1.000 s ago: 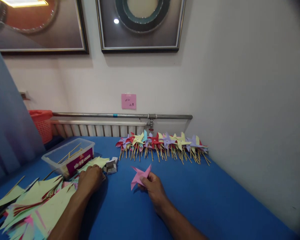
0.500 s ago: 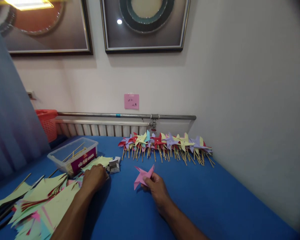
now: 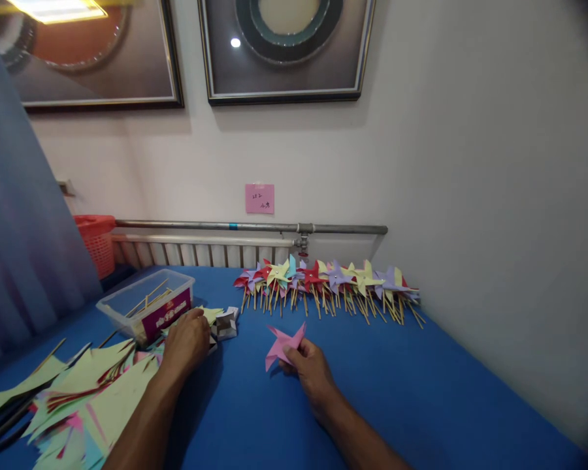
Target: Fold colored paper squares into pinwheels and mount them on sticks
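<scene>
Two hands are at work over the blue bench (image 3: 372, 391). Our right hand (image 3: 310, 365) pinches a pink paper pinwheel head (image 3: 284, 344) between thumb and fingers, just above the bench surface in the middle of the view; the paper is folded into pointed vanes that fan up and to the left, and we see no stick on it. Our left hand (image 3: 189, 339) lies knuckles up with its fingers curled over the pale yellow paper sheets (image 3: 93, 378), beside the clear plastic box (image 3: 147, 301) that holds thin wooden sticks; we cannot tell whether those fingers have hold of anything, since the fingertips are hidden under the hand. Just right of that hand sits a small grey folded carton (image 3: 225, 322), its contents too small for us to make out. Along the wall lies a row of finished pinwheels (image 3: 328, 281) in red, yellow, purple and blue, their sticks pointing towards us. The paper pile is cut off by the lower left edge, and the writing on the pink note (image 3: 259, 198) on the wall is too small for us to read.
</scene>
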`<move>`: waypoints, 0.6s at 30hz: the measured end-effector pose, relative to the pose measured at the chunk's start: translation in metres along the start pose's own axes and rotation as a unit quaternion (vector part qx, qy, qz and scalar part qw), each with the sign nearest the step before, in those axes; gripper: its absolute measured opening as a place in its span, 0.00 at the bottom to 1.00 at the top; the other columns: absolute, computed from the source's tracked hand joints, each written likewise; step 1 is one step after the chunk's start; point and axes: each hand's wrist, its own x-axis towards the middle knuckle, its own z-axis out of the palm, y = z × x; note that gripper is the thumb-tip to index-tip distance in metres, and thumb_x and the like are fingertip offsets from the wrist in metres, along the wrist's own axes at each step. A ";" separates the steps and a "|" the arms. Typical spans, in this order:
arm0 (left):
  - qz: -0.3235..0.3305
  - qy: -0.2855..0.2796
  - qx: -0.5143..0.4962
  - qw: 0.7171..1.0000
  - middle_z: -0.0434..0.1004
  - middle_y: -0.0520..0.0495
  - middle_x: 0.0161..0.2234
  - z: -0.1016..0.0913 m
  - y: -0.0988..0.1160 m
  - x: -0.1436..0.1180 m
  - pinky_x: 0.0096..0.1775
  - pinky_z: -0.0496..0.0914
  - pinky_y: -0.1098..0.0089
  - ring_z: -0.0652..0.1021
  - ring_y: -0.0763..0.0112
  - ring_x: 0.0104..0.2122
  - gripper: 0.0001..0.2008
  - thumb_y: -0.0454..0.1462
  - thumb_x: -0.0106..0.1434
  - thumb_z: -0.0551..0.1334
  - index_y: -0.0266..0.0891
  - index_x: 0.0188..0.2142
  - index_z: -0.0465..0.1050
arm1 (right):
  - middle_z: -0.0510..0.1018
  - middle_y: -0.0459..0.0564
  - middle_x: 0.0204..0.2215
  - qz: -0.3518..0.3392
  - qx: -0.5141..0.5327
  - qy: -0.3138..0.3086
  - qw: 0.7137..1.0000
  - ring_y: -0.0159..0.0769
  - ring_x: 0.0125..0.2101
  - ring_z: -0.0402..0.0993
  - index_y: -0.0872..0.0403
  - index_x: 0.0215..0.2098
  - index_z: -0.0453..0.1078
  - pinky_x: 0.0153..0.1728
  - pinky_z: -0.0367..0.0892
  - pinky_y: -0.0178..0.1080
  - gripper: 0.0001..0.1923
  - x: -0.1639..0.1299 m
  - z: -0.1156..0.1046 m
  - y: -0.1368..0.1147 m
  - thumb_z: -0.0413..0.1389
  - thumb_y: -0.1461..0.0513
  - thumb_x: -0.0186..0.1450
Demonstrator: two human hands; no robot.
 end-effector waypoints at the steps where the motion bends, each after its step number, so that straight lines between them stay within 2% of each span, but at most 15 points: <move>1: 0.000 0.019 -0.007 1.000 0.74 0.38 0.54 -0.001 -0.001 0.000 0.49 0.67 0.63 0.75 0.55 0.53 0.15 0.36 0.69 0.51 0.38 0.34 0.77 | 0.78 0.46 0.23 -0.003 -0.001 0.001 1.000 0.32 0.22 0.71 0.57 0.32 0.75 0.27 0.63 0.35 0.19 0.000 0.000 0.001 0.68 0.52 0.51; 4: -0.017 0.072 -0.045 0.996 0.76 0.39 0.48 -0.006 0.002 0.001 0.46 0.67 0.66 0.76 0.60 0.47 0.15 0.38 0.70 0.50 0.38 0.37 0.75 | 0.77 0.45 0.21 -0.010 -0.006 -0.001 1.000 0.32 0.22 0.70 0.57 0.31 0.75 0.27 0.63 0.35 0.18 0.000 -0.001 0.002 0.67 0.51 0.52; 7: -0.016 0.095 -0.159 0.983 0.77 0.44 0.38 -0.008 0.018 -0.003 0.41 0.67 0.68 0.77 0.64 0.39 0.12 0.39 0.68 0.52 0.39 0.34 0.72 | 0.77 0.46 0.21 0.000 -0.004 0.001 1.000 0.33 0.22 0.71 0.56 0.31 0.74 0.27 0.64 0.35 0.18 0.001 -0.001 0.003 0.67 0.52 0.52; 10: 0.018 0.031 -0.316 0.948 0.73 0.52 0.27 -0.001 0.047 -0.014 0.34 0.65 0.72 0.74 0.69 0.30 0.11 0.41 0.67 0.52 0.41 0.31 0.68 | 0.78 0.46 0.21 0.005 0.003 0.010 1.000 0.34 0.22 0.73 0.57 0.31 0.74 0.27 0.64 0.35 0.18 0.002 -0.001 0.004 0.68 0.52 0.51; 13: 0.047 -0.049 -0.411 0.909 0.68 0.55 0.22 0.008 0.079 -0.029 0.29 0.63 0.73 0.71 0.71 0.25 0.11 0.42 0.66 0.53 0.41 0.29 0.65 | 0.78 0.46 0.22 0.007 0.014 0.013 1.000 0.34 0.22 0.73 0.56 0.31 0.73 0.25 0.64 0.35 0.18 0.004 0.000 0.005 0.68 0.53 0.50; 16: 0.084 -0.073 -0.457 0.883 0.68 0.55 0.23 0.016 0.099 -0.042 0.30 0.63 0.73 0.70 0.72 0.25 0.10 0.41 0.65 0.54 0.41 0.28 0.64 | 0.79 0.47 0.24 0.003 0.019 0.009 1.000 0.34 0.22 0.73 0.55 0.32 0.75 0.27 0.67 0.36 0.16 0.003 0.003 0.004 0.68 0.54 0.50; 18: 0.104 -0.070 -0.465 0.877 0.69 0.54 0.23 0.018 0.105 -0.047 0.31 0.63 0.72 0.70 0.72 0.26 0.10 0.41 0.65 0.54 0.41 0.28 0.65 | 0.80 0.47 0.26 0.000 0.020 0.008 1.000 0.36 0.24 0.74 0.55 0.32 0.76 0.30 0.70 0.38 0.16 0.002 0.004 0.002 0.68 0.55 0.49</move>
